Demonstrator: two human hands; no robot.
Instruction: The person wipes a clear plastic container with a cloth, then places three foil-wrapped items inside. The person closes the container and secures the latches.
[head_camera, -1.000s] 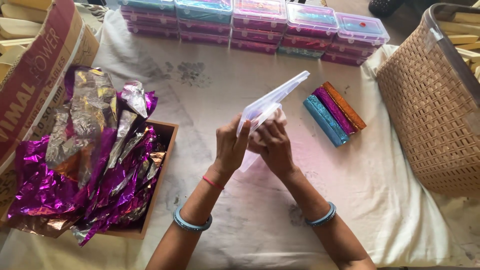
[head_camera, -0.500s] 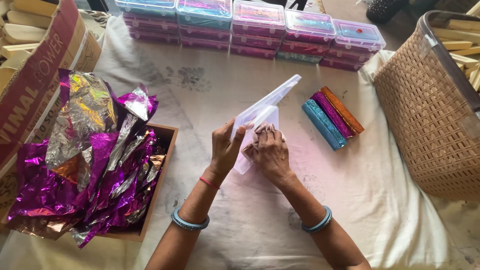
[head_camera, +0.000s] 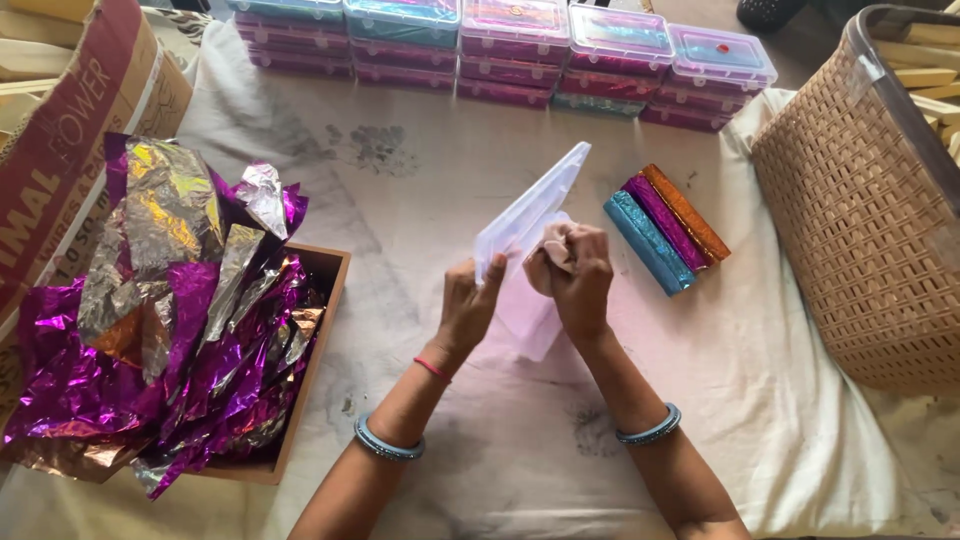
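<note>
Left hand: your left hand (head_camera: 468, 305) was closed on the lower edge of the clear plastic box (head_camera: 530, 215), thumb up against the lid, so its grip was narrow and held the box.
Right hand: your right hand (head_camera: 577, 275) was curled in a tight grip just beside the left one, with a pale cloth or paper bunched in the fingers (head_camera: 590, 268); it pressed against the inside of the open box.
Box position: the clear plastic box stood open and tilted between your two hands, above the white cloth (head_camera: 430, 200), the lid pointing up and to the right.
Wrapped bars: three foil-wrapped bars (head_camera: 665, 228), blue, magenta and orange, lay side by side on the cloth, near your right hand but not touching it.
Stacked boxes: a row of filled lidded boxes (head_camera: 560, 50), pink and teal inside, stood along the far edge of the cloth.
Foil: a wooden tray (head_camera: 318, 330) at your left carried a heap of crumpled foil sheets (head_camera: 170, 320), purple, silver and gold.
Carton: a cardboard carton (head_camera: 70, 150) with a dark red band lay at the far left.
Basket: a woven brown basket (head_camera: 860, 220) stood at the right, well apart from the hands.
</note>
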